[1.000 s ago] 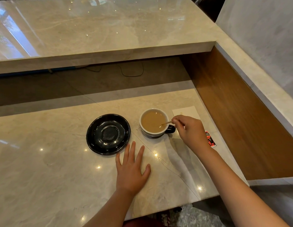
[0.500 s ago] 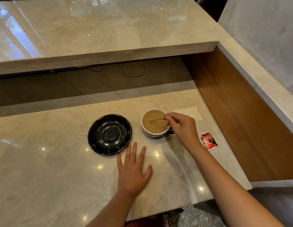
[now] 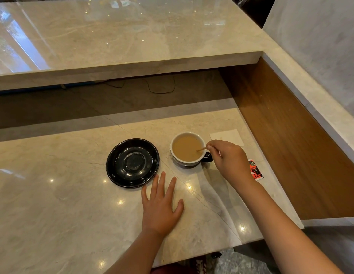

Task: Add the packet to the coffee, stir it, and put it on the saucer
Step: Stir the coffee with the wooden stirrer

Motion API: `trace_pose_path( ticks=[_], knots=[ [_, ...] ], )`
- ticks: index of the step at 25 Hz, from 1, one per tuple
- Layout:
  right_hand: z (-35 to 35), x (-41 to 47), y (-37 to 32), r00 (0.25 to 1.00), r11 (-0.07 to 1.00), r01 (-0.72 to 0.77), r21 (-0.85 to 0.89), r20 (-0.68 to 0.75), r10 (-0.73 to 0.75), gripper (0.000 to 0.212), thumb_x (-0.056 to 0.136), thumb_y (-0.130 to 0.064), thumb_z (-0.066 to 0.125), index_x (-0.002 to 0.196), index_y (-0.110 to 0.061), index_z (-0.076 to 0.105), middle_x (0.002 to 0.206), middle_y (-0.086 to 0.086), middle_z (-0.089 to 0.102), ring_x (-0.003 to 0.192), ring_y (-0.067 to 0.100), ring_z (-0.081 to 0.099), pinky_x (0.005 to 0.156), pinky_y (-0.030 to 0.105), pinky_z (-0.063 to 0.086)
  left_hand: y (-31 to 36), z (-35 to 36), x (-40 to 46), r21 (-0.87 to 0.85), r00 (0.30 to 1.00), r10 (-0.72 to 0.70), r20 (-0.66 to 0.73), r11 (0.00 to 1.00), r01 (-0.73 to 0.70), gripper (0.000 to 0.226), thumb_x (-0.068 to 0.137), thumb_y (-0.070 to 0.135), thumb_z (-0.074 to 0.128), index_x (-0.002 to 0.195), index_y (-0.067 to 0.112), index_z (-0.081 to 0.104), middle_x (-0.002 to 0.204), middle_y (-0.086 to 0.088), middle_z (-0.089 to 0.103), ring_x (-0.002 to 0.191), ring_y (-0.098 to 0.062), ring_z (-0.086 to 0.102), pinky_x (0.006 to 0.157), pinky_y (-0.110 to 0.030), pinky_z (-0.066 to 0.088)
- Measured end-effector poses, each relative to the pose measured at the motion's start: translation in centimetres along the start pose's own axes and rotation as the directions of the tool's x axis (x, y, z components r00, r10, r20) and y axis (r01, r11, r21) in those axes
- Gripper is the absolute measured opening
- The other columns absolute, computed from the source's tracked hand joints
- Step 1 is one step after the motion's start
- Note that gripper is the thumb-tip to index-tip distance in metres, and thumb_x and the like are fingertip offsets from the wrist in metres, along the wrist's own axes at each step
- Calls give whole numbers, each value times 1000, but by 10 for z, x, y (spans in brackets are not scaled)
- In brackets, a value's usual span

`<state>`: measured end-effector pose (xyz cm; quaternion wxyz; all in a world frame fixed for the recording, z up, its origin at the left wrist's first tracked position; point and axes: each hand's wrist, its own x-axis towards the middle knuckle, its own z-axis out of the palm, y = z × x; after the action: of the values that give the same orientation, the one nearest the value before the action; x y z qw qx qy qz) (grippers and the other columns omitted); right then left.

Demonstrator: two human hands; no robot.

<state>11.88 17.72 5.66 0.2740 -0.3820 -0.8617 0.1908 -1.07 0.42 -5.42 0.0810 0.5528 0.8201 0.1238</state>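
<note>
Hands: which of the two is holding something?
The right hand, beside the coffee cup, pinches a thin wooden stirrer dipped in the coffee. The left hand lies flat and empty on the marble counter.

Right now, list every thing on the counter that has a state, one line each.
Cup: upright on the counter, full of light brown coffee, not on the saucer.
Saucer: empty, left of the cup.
Stir stick: tip in the coffee, pinched by the right hand.
Left hand: flat on the counter, holding nothing.
Packet: lying on the counter, partly hidden by the right wrist.
Napkin: lying flat behind the right hand.
</note>
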Motion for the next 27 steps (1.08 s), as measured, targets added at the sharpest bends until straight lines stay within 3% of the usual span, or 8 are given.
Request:
trace_pose_path(
  ticks=[5, 9, 13, 16, 20, 24, 27],
  knots=[
    [0, -4, -9, 993, 992, -111, 63, 39, 108, 14, 89, -15, 54, 86, -12, 68, 77, 7, 72, 67, 24, 62, 59, 35, 49, 0, 1, 0, 4, 1000, 2, 1, 1000, -2, 63, 86, 53, 35, 143, 29, 28, 155, -7, 17, 141, -21, 4, 109, -52, -1],
    [9, -4, -18, 967, 920, -255, 299, 101, 235, 16, 89, -14, 56, 93, -14, 71, 87, 4, 73, 76, 17, 65, 69, 28, 52, 1, 0, 0, 2, 1000, 5, -1, 1000, -5, 63, 85, 53, 35, 143, 27, 29, 154, -7, 18, 141, -22, 4, 109, -52, -1],
    [16, 2, -18, 956, 876, -292, 383, 99, 276, 19, 89, -12, 56, 102, -13, 70, 89, 4, 71, 76, 15, 64, 71, 28, 54, 1, -1, 0, 0, 1000, 2, -3, 1000, -2, 63, 86, 53, 35, 143, 28, 28, 155, -7, 16, 141, -20, 2, 109, -51, -3],
    [16, 8, -12, 973, 917, -229, 328, 38, 229, 19, 89, -11, 55, 102, -12, 69, 92, 8, 73, 77, 18, 66, 71, 30, 53, 1, -1, 0, -5, 1000, 3, -5, 1000, -4, 63, 85, 52, 35, 142, 27, 30, 154, -7, 18, 141, -21, 4, 109, -52, -1],
    [11, 4, 0, 994, 990, -95, 105, -39, 100, 20, 90, -17, 53, 99, -9, 69, 91, 11, 75, 79, 27, 68, 68, 37, 55, 1, -1, 0, -4, 1000, 6, -12, 1000, -6, 62, 85, 52, 36, 142, 27, 31, 154, -8, 20, 141, -22, 7, 109, -51, -2],
    [3, -6, -2, 997, 995, 37, -88, -60, -42, 22, 87, -20, 49, 88, -11, 69, 73, 8, 73, 63, 27, 65, 54, 29, 49, 0, 0, 0, 0, 1000, 6, -9, 1000, -6, 62, 85, 52, 36, 142, 28, 30, 154, -7, 19, 141, -22, 6, 109, -50, -4],
    [-1, -15, -5, 999, 993, 20, -118, -37, -25, 19, 86, -18, 51, 85, -12, 69, 70, 6, 73, 61, 26, 65, 52, 26, 46, 0, 1, 0, 4, 1000, 5, -10, 1000, -5, 62, 85, 53, 36, 142, 28, 30, 154, -7, 18, 141, -22, 6, 109, -49, -5]
  ],
)
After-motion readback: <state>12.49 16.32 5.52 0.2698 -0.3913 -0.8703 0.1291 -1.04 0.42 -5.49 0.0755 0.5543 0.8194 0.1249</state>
